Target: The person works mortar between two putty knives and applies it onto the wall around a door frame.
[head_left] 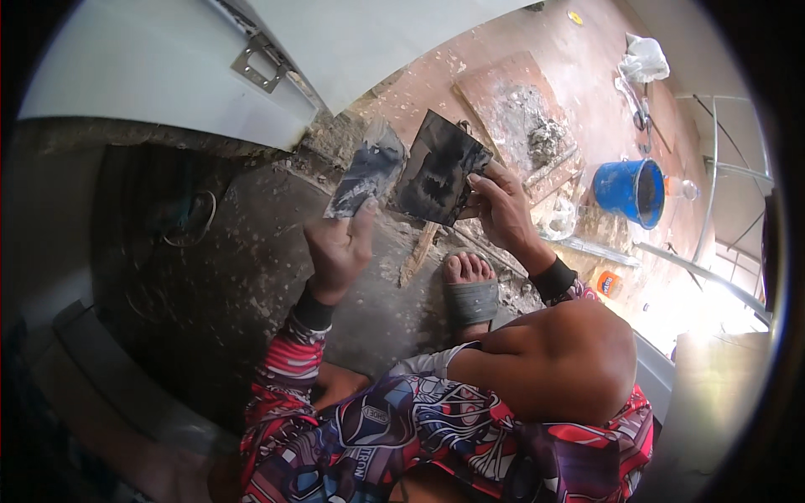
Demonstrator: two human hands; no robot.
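Observation:
My left hand (339, 256) is closed on a flat scraper-like blade (366, 174), smeared with grey and whitish paste, its thumb pressed on the near end. In my right hand (506, 208) is a dark, flat, square plate (439, 170), gripped by its right edge between thumb and fingers. Patchy dark smears cover the face of this plate. The two pieces are held side by side above the floor, close together, and whether their edges touch I cannot tell. The handle of the scraper-like blade, if any, is hidden by my left hand.
A mortar-caked board (513, 101) with a grey heap lies ahead on the floor. To the right stands a blue bucket (627, 193) near metal bars (713, 281). A pale door panel (168, 75) hangs at upper left. My sandalled foot (471, 293) is below the plate, beside a wood strip (418, 255).

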